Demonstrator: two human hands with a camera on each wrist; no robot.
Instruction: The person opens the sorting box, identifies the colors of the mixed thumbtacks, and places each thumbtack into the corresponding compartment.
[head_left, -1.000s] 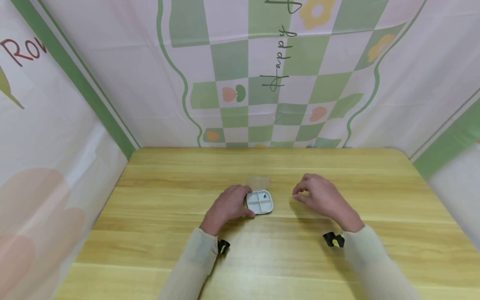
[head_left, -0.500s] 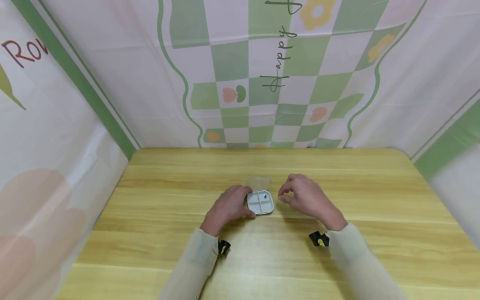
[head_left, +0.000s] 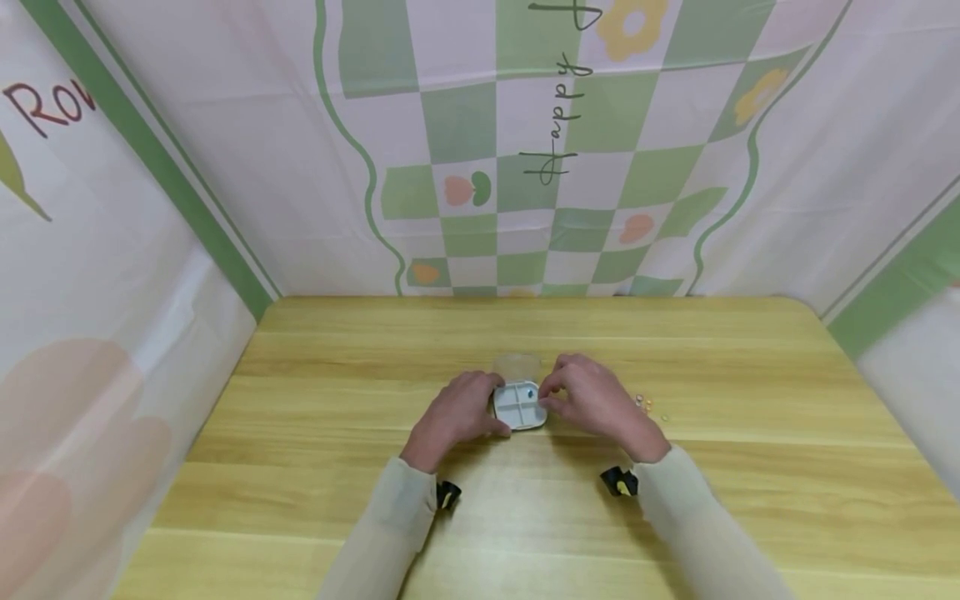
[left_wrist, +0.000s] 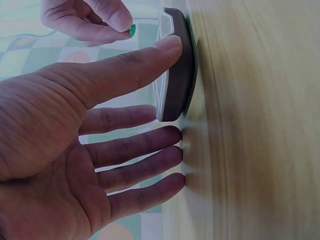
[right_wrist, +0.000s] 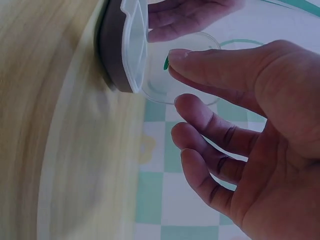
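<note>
A small pill box [head_left: 508,414] with a white divided inside and a dark outer shell [left_wrist: 178,75] sits on the table. My left hand [head_left: 457,408] holds it at its left side, thumb on the near edge and index finger at the far edge. Its other fingers extend with their tips down at the tabletop. My right hand [head_left: 592,398] is at the box's right side, pinching a small green pill [right_wrist: 166,62] between thumb and index finger, just above the compartments. A tiny blue-green piece [head_left: 531,394] lies in the far right compartment.
The clear lid [head_left: 517,365] lies flipped back behind the box. Several tiny orange and pale pieces [head_left: 648,406] are on the wooden table [head_left: 337,400] right of my right hand. A patterned cloth [head_left: 517,192] hangs behind the table.
My right hand has moved left from the right of the box to its right edge, uncovering the tiny pieces on the table. My left hand and the box have stayed put.
</note>
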